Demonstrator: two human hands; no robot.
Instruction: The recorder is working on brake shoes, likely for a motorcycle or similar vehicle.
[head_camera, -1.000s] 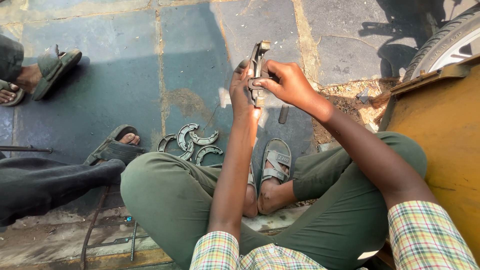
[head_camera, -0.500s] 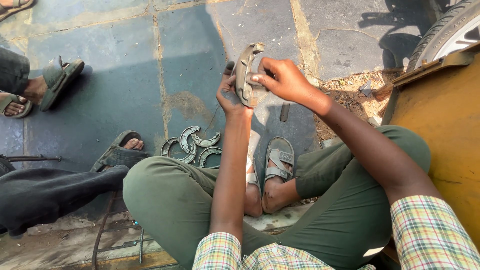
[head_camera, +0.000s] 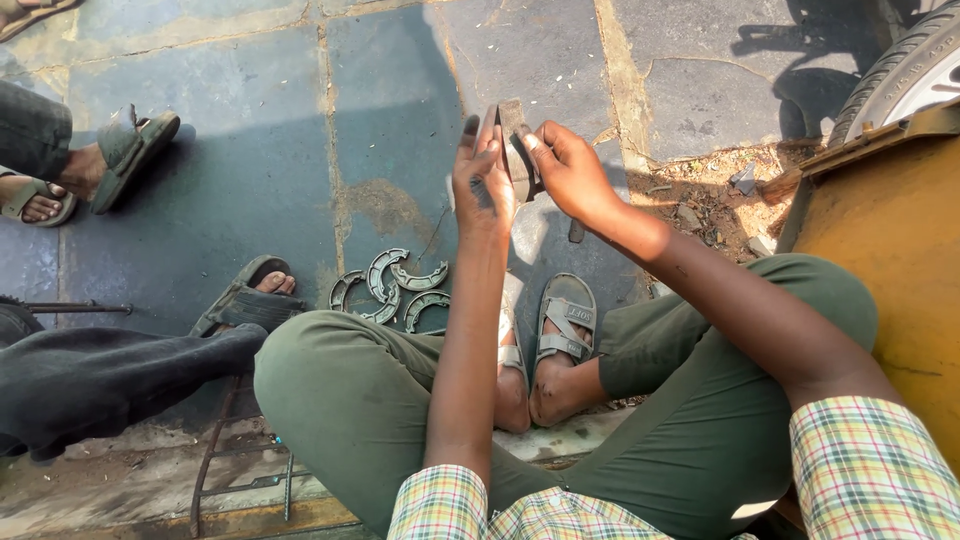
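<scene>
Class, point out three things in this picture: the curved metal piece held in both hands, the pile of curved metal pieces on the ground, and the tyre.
curved metal piece (head_camera: 517, 150), head view, its upper middle
pile of curved pieces (head_camera: 388, 287), head view, centre piece
tyre (head_camera: 905, 72), head view, tread

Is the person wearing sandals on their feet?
Yes, grey strapped sandals are on the crossed feet below both hands.

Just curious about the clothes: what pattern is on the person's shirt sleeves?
A check pattern of green, yellow and red lines on the shirt sleeves, in the head view.
</scene>
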